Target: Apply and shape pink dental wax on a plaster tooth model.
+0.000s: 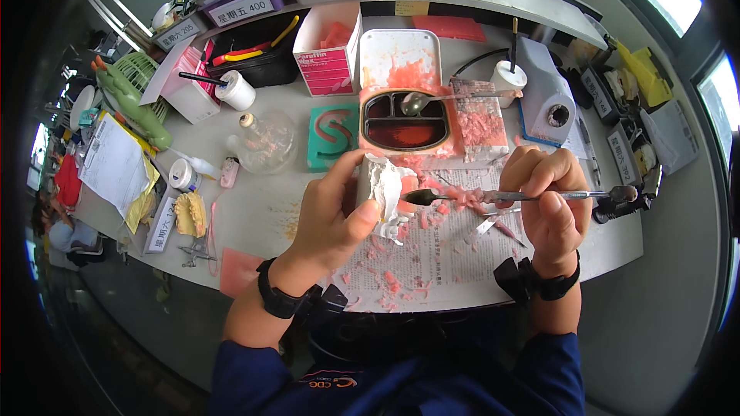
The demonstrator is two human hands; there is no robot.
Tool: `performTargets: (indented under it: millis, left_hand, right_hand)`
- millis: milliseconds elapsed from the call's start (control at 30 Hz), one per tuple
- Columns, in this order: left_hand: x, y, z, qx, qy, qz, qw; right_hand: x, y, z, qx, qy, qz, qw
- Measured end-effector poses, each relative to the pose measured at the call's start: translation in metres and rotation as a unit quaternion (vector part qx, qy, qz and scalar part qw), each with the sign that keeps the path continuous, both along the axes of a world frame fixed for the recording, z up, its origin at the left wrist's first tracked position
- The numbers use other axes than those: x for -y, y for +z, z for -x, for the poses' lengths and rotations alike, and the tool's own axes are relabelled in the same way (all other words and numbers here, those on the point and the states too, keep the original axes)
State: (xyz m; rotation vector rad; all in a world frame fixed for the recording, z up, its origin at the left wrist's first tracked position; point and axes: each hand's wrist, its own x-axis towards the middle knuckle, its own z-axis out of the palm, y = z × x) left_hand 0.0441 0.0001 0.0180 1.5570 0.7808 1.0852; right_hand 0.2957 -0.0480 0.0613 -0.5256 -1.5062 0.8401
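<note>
My left hand point(333, 212) is closed around a white plaster dental cast point(383, 189), tilted in the palm, with pink wax on its right side. Between the thumb and fingers of my right hand point(551, 208) is a metal wax spatula point(515, 196), lying nearly level. Its dark leaf-shaped tip point(421, 197) meets or nearly meets the pink side of the cast; I cannot tell if they touch. Pink wax coats part of its shank. Below both hands, newspaper point(439, 277) is strewn with pink wax scraps, and a thin pink-smeared tool point(509, 231) lies on it.
Behind the hands stand a wax pot point(406, 149) with a spoon point(414, 104) across it, a wax-crusted block point(482, 123) and a green mould point(333, 137). A glass bottle point(266, 145) and yellowish cast point(190, 214) sit left; a grey device point(546, 92) stands right.
</note>
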Motion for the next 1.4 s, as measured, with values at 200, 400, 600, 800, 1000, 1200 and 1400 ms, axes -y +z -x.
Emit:
performTargets:
  millis: [200,400,600,800,1000,1200,1400]
  left_hand:
    - [-0.002,-0.007,0.004,-0.030,-0.005,-0.024,0.999]
    - [0.000,-0.002,0.004,-0.040,-0.002,-0.016,0.999]
    - [-0.001,0.003,0.008,-0.096,-0.021,-0.009,0.995]
    - [0.000,-0.006,0.005,-0.032,-0.002,-0.019,0.999]
    - [0.000,0.001,0.007,-0.083,-0.016,-0.008,0.996]
    - [-0.001,0.002,0.003,-0.038,-0.007,-0.046,0.998]
    - [-0.002,-0.003,0.005,-0.050,-0.002,-0.053,0.997]
  right_hand:
    - [0.001,-0.001,-0.001,-0.003,0.019,0.005,1.000]
    - [0.001,0.001,-0.001,0.002,0.018,0.004,1.000]
    - [0.002,0.001,-0.003,0.007,0.016,-0.007,1.000]
    - [0.004,0.004,-0.001,0.017,0.026,-0.007,0.999]
    - [0.003,0.005,-0.004,0.026,0.020,-0.012,0.999]
    - [-0.001,-0.002,-0.004,0.011,-0.021,-0.021,0.999]
    - [-0.013,-0.001,-0.012,0.286,-0.215,-0.087,0.930]
